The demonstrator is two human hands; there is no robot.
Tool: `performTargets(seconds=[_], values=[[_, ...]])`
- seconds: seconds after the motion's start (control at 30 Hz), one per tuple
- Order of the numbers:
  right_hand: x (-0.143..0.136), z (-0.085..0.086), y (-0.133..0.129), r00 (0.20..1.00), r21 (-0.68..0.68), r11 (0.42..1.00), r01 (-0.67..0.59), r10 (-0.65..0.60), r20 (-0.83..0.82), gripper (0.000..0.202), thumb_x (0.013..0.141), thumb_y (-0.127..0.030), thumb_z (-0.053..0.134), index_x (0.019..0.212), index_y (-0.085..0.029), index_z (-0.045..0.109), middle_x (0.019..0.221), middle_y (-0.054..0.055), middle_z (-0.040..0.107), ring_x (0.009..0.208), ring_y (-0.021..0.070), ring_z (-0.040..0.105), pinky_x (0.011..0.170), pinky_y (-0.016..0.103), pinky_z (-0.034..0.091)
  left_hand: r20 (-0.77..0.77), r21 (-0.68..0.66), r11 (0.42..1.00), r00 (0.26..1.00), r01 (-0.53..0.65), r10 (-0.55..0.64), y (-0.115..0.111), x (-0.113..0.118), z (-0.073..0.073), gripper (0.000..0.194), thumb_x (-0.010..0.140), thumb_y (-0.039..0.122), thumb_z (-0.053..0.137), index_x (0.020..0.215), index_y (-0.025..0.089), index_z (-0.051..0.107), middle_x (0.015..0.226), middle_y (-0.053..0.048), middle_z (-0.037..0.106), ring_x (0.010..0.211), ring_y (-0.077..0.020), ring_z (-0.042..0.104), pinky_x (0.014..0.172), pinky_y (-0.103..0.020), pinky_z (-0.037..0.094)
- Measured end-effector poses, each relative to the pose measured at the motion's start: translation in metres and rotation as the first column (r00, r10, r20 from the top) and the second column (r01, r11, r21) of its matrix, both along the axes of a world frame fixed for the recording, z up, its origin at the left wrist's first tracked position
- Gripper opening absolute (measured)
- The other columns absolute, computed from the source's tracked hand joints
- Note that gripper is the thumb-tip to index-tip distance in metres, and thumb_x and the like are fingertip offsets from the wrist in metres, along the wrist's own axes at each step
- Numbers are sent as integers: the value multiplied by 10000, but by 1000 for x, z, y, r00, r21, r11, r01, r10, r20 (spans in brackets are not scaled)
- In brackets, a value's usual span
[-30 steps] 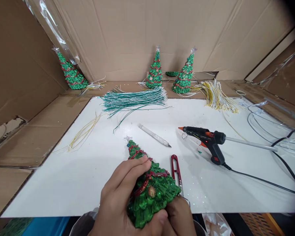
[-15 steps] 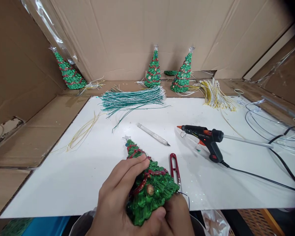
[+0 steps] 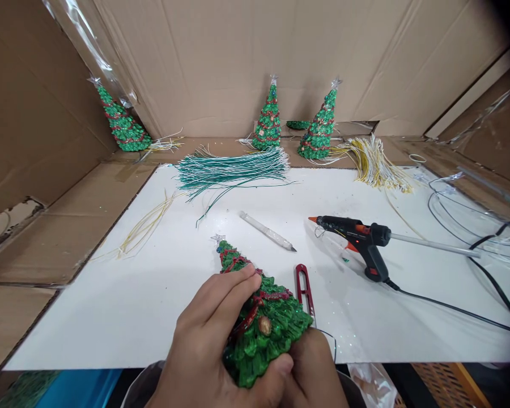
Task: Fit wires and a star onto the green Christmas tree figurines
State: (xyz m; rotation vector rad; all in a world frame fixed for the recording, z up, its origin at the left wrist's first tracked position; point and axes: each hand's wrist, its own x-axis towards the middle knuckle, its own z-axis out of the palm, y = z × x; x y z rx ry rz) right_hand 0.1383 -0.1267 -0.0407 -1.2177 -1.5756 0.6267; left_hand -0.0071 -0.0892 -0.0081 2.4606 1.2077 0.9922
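While the left hand (image 3: 215,340) wraps the green tree figurine (image 3: 259,317), tilted over the near edge of the white table (image 3: 110,317), the right hand (image 3: 312,368) pinches its base; a firm, steady grip seems advisable, clear of the red snips (image 3: 305,289).

Craft workshop; glue gun (image 3: 357,235), wire bundles (image 3: 232,170), cardboard walls (image 3: 255,62)

The left hand (image 3: 204,357) and right hand (image 3: 312,371) are cut off at the bottom edge; under their fingers (image 3: 233,286) the base of the green tree (image 3: 266,326) is hidden; right of the fingers, the black cord (image 3: 454,309) leaves the frame.
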Motion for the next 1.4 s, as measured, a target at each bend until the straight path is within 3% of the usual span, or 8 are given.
performTargets(seconds=[0.4, 0.57, 0.7, 0.83, 0.9, 1.1, 1.27, 1.4], values=[[2, 0, 3, 999, -31, 999, -33, 32, -35, 548, 948, -630, 294, 1058, -284, 704, 875, 55, 759, 760, 203, 733, 617, 251, 587, -44, 52, 998, 999, 25, -23, 1, 2, 1, 557, 775, 484, 628, 1239, 193, 527, 1201, -120, 660, 1077, -287, 653, 865, -402, 606], [4, 6, 1, 999, -38, 999, -4, 6, 48, 629, 938, -667, 243, 1231, -271, 635, 894, 82, 749, 760, 233, 731, 630, 296, 599, -62, 21, 999, 997, -33, 35, -3, -1, 2, 608, 759, 481, 628, 1283, 200, 500, 1200, -106, 652, 1074, -272, 659, 844, -370, 617], [6, 2, 0, 994, -32, 999, -8, 11, 105, 576, 965, -600, 282, 1348, -257, 544, 925, 93, 747, 779, 235, 733, 646, 303, 601, -63, 53, 997, 996, -56, 59, -2, 0, 1, 602, 728, 485, 649, 1236, 190, 516, 1168, -103, 667, 1041, -262, 675, 832, -350, 626], [6, -7, 2, 995, 70, 997, -43, 37, 89, 493, 991, -498, 297, 1371, -273, 515, 957, 75, 751, 776, 213, 734, 712, 297, 604, -67, 85, 996, 997, -19, 24, 0, 1, 1, 552, 738, 463, 644, 1200, 182, 535, 1175, -108, 673, 1041, -247, 678, 845, -327, 623], [5, -10, 1, 998, 97, 995, -25, 19, 62, 477, 986, -490, 322, 1357, -276, 530, 991, 74, 750, 796, 213, 734, 738, 301, 604, -89, 105, 994, 996, -10, 20, 1, 1, 1, 548, 747, 442, 635, 1211, 171, 528, 1180, -119, 675, 1047, -252, 676, 857, -342, 622], [3, -8, -4, 998, -83, 996, -45, 48, 34, 524, 966, -560, 331, 1320, -256, 570, 1125, 103, 718, 916, 233, 719, 761, 300, 596, -141, 148, 989, 990, 0, 21, -2, 0, 1, 542, 822, 488, 571, 1240, 148, 516, 1203, -139, 673, 1069, -266, 668, 853, -373, 623], [0, -5, -2, 990, -76, 994, -81, 72, -119, 408, 948, -525, 404, 1135, -283, 674, 958, 56, 752, 826, 209, 718, 706, 265, 578, -164, 142, 990, 986, -13, 36, -4, 1, 2, 527, 864, 509, 518, 1250, 150, 509, 1191, -146, 673, 1066, -279, 665, 826, -396, 627], [0, 1, -1, 987, -130, 988, -89, 70, -142, 469, 936, -572, 394, 864, -242, 719, 752, 45, 743, 634, 183, 687, 571, 241, 542, -156, 133, 991, 987, -29, 49, -6, 2, 2, 536, 870, 514, 491, 1268, 154, 487, 1199, -150, 662, 1069, -293, 660, 818, -423, 624]])
